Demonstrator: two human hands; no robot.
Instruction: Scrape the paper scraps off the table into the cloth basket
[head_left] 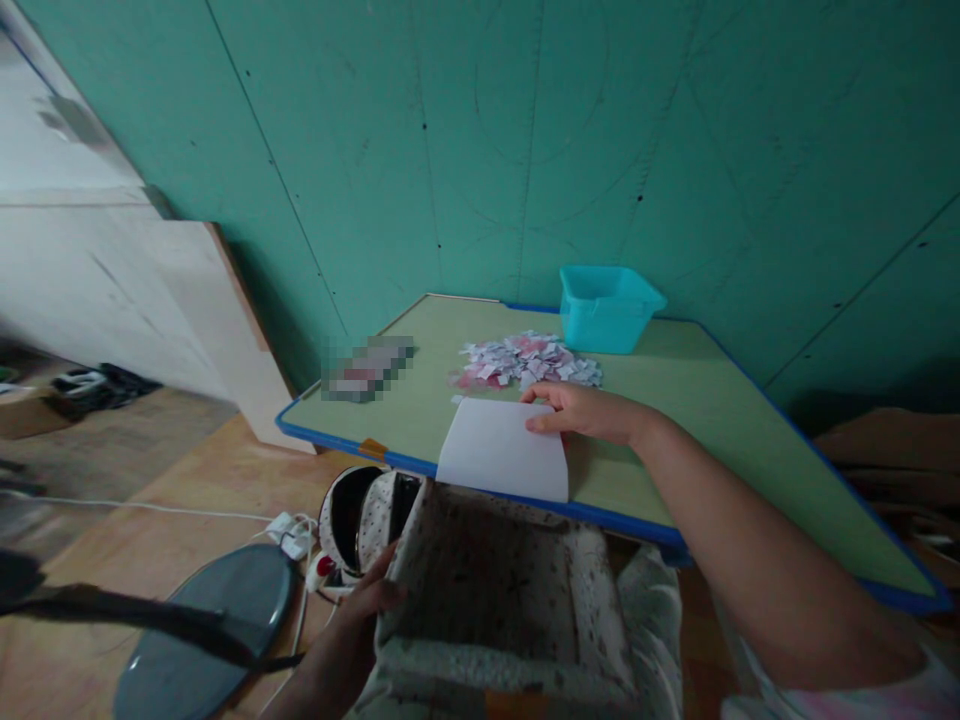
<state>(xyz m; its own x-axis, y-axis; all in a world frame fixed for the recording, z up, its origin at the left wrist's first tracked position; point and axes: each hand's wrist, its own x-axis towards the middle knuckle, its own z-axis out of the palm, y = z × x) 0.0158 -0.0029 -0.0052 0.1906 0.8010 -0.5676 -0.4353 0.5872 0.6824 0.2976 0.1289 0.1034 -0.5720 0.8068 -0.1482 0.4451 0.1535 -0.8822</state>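
Note:
My right hand [574, 410] is closed on the upper right edge of a white sheet of paper [499, 450], thumb on top and fingers curled at its far edge. The paper lies at the near edge of the pale green table [675, 410], partly above a box. That box [495, 570], off-white and dark-speckled inside, rests in front of me below the table edge. My left hand [364, 615] grips its left wall, the fingers partly hidden. A heap of small white and pink paper scraps [532, 360] lies just beyond the sheet.
A turquoise plastic basket [607, 312] stands at the back of the table. A blurred-out flat object [367, 370] lies at the left. Below left are a round spotted bag [367, 515], a white power strip [292, 535] with cords and a grey round stool [210, 630].

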